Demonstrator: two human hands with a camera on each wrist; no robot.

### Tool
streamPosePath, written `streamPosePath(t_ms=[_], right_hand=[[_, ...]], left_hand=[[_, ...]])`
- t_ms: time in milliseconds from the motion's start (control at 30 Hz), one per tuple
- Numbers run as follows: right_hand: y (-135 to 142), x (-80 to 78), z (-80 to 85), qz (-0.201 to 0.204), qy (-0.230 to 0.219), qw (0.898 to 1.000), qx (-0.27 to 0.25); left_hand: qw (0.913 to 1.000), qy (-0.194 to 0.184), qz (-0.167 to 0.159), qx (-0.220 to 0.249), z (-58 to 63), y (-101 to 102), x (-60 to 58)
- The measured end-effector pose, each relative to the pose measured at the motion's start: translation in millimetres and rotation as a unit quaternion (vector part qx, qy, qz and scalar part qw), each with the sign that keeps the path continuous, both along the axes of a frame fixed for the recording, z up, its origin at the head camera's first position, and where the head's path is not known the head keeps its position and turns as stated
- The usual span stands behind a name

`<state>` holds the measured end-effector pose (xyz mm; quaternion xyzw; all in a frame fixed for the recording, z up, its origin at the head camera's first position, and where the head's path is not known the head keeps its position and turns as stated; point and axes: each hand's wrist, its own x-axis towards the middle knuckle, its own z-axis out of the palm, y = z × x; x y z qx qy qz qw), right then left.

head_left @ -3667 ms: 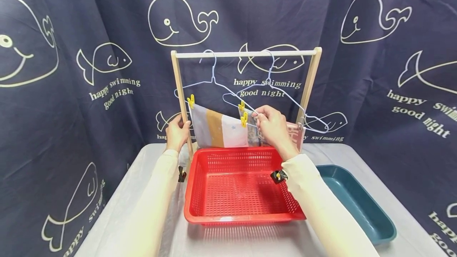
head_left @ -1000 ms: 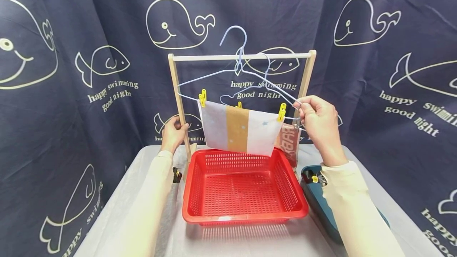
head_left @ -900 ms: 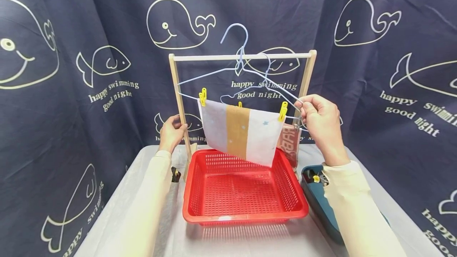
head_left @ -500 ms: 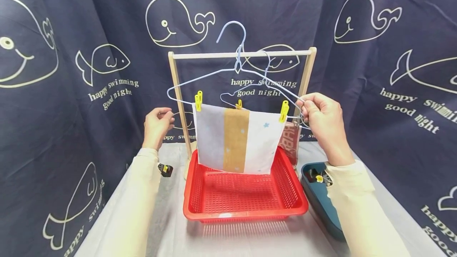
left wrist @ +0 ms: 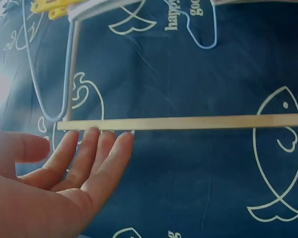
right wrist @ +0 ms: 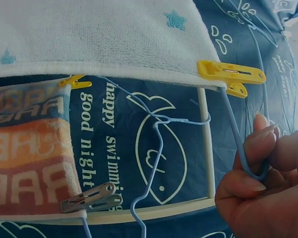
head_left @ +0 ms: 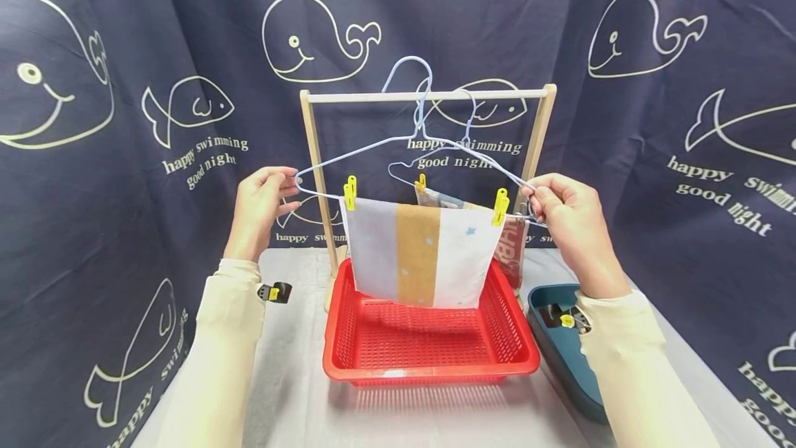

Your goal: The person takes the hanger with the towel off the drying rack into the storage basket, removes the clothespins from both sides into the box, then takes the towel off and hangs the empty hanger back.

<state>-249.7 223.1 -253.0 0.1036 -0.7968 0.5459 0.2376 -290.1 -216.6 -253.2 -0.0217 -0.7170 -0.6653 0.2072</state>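
My right hand (head_left: 569,216) pinches the right corner of a light blue wire hanger (head_left: 357,152); the right wrist view shows thumb and fingers around that corner. At the hanger's left corner is my left hand (head_left: 258,209), its fingers extended and thumb apart in the left wrist view. Two yellow clothespins (head_left: 350,192) fix a white, grey and tan towel (head_left: 418,254) to the hanger's lower bar. The hanger's hook rises above the white rail (head_left: 348,97) of a wooden rack. Behind, a second hanger (head_left: 472,126) carries a red patterned towel (right wrist: 30,183), held by a metal clip (right wrist: 89,198) and a yellow clothespin (right wrist: 74,82).
A red perforated basket (head_left: 429,370) stands on the white-covered table (head_left: 292,379), below the towel. To its right lies a dark teal tray (head_left: 575,379), partly under my right forearm. The rack's wooden posts (head_left: 537,133) rise behind the basket, before a navy printed curtain (head_left: 398,19).
My right hand has drawn the front hanger off its place on the rail and rightward, its towel swinging down. My left hand has left the rack's post and moved left to the hanger's corner.
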Motion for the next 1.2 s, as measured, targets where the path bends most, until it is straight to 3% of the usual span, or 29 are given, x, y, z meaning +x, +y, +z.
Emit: streamPosePath(t_ms=[133, 333, 567, 867, 1200], right_hand=[[1, -0.7, -3.7, 0.017, 0.002, 1.000, 0.006], [3, -0.9, -7.6, 0.011, -0.002, 1.000, 0.025], [8, -7.3, -17.0, 0.056, 0.004, 0.998, 0.013], [7, -11.7, -27.9, 0.055, -0.003, 0.998, 0.018], [7, -13.1, -43.5, 0.067, -0.023, 0.997, 0.029]], left_hand=[[0.9995, 0.005, -0.028, -0.016, -0.4, 3, 4.6], [0.9947, 0.046, -0.074, -0.055, -3.7, 6, 10.9], [0.9881, 0.066, -0.113, -0.081, -15.5, 12, 18.3], [0.9872, 0.065, -0.052, -0.136, -28.0, 18, 24.6], [0.9847, 0.058, -0.052, -0.156, -46.3, 19, 30.2]])
